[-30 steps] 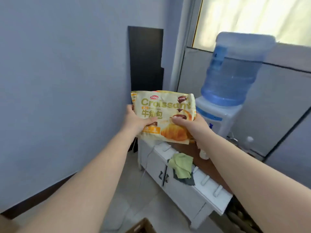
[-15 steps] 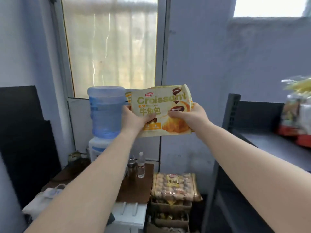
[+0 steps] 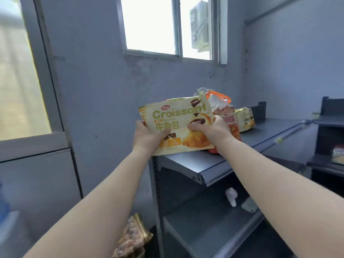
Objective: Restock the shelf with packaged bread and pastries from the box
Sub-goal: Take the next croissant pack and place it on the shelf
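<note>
Both hands hold one croissant bag (image 3: 176,125) upright in front of the person, at the left end of the top shelf (image 3: 210,164). The left hand (image 3: 149,138) grips the bag's left edge, its thumb curled over the printed front and its fingers hidden behind. The right hand (image 3: 212,127) grips the right side in the same way, thumb pressed on the front near the pictured croissant. The bag's bottom edge sits level with the shelf's near left corner; whether it touches the shelf cannot be told.

Just behind the bag on that shelf stands a bread loaf in a clear wrapper (image 3: 225,116) with an orange top, partly covered by the right hand. Beside it, further right, lies a yellow pastry pack (image 3: 244,119). The lower shelf (image 3: 204,226) carries two small pale objects (image 3: 231,198), too blurred to name. At the bottom of the head view, left of the shelf post, another pack of pastries (image 3: 130,237) shows between the forearms. A window (image 3: 167,25) sits in the blue-grey wall above, and a second dark rack (image 3: 327,138) stands at the far right.
</note>
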Demonstrator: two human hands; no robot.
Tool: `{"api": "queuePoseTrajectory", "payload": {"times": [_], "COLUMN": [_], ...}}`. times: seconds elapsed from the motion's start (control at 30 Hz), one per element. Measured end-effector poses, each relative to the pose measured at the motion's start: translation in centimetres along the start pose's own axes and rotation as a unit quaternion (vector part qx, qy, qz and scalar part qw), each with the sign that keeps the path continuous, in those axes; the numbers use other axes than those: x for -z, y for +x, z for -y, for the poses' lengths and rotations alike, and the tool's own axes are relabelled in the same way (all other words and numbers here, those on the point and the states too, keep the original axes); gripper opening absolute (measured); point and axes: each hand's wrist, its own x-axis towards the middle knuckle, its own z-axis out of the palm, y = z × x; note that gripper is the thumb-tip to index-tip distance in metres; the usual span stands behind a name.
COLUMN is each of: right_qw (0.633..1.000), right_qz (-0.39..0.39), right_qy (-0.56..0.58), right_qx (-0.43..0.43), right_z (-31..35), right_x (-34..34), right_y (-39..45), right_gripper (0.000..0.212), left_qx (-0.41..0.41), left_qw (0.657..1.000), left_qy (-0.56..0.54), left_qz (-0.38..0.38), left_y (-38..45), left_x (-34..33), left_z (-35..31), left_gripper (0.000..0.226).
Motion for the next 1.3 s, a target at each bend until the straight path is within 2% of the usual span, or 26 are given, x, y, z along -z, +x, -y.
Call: {"api": "queuePoseTrajectory", "payload": {"times": [0.23,0.37,0.43,0.5,0.57,0.63,0.97,1.17,1.3], "right_qw": [0.990,0.981,0.976,0.972,0.970,0.971,0.965,0.963,0.969], "right_qz": [-0.123,-0.176,-0.196,-0.215,-0.226,-0.227,-0.248,-0.251,-0.232], "right_qy": [-0.059,-0.076,-0.083,-0.086,-0.080,-0.070,-0.071,-0.066,-0.055], "right_qx": [-0.026,-0.033,-0.038,-0.041,-0.039,-0.035,-0.052,-0.074,-0.073], "right_z": [-2.2,-3.3,-3.8,-4.5,-5.2,-5.9,-10.4,-14.2,-15.9], "right_x": [10.2,15.8,18.7,21.6,24.3,26.8,35.2,37.4,38.2], "right_y": [-2.8,-3.4,-3.5,-3.4,-3.2,-2.7,3.1,9.4,15.1], "right_gripper": [0.066,0.081,0.073,0.055,0.036,0.030,0.034,0.049,0.047], "left_qx": [-0.012,-0.013,-0.019,-0.026,-0.029,-0.031,-0.004,0.003,0.015], "left_qw": [0.989,0.980,0.975,0.971,0.968,0.966,0.961,0.960,0.960], "left_qy": [-0.032,-0.052,-0.054,-0.059,-0.062,-0.063,-0.073,-0.067,-0.068], "left_qz": [0.142,0.191,0.213,0.229,0.241,0.248,0.268,0.272,0.271], "left_y": [-2.1,-3.2,-3.9,-4.6,-5.0,-5.3,-4.0,0.4,4.5], "left_x": [-9.6,-15.8,-18.8,-21.9,-24.9,-27.8,-39.1,-45.0,-48.3], "left_z": [-1.2,-2.2,-3.0,-4.0,-4.8,-5.5,-5.8,-4.3,-3.2], "left_gripper": [0.061,0.059,0.057,0.055,0.055,0.056,0.058,0.058,0.057]}}
